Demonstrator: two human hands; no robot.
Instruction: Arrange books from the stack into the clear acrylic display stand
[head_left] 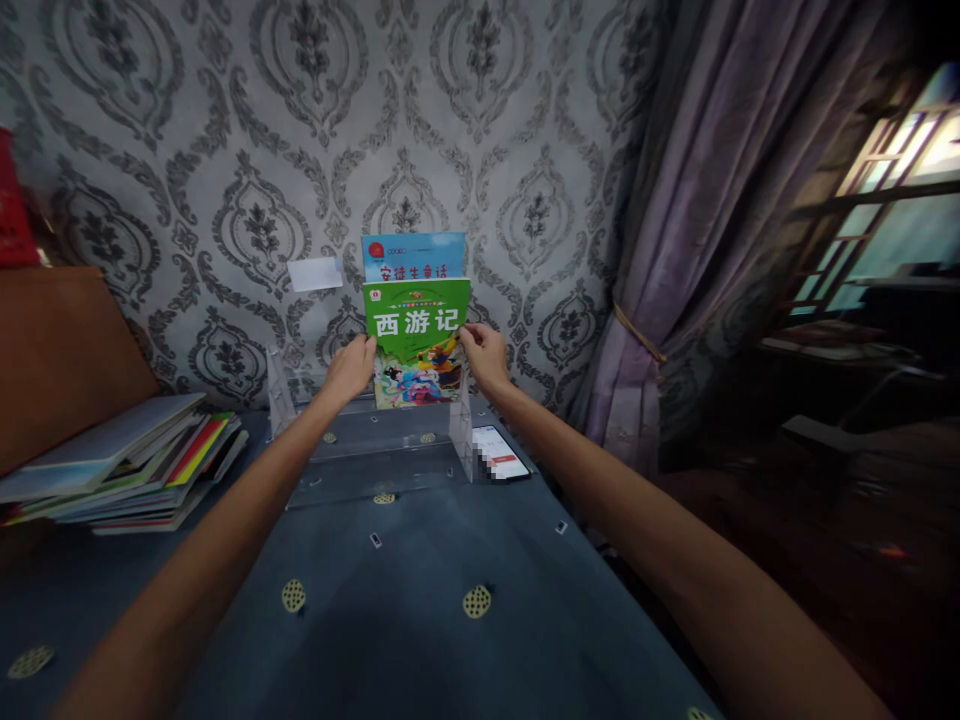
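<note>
A green book (417,345) with white characters and a colourful picture is held upright between my two hands. My left hand (352,366) pinches its left edge, and my right hand (485,353) grips the right edge. Behind it, the top of a blue book (414,252) with red characters shows; its lower part is hidden. Both are at a clear stand (463,440) with transparent side panels, on the dark blue tablecloth. Whether the green book touches the stand, I cannot tell.
Stacked books (172,460) lie at the left beside a brown box (67,350). A phone (500,453) lies right of the stand. Patterned wall (540,130) rises behind, with a white card (316,274). A tied purple curtain (637,300) hangs right of the table.
</note>
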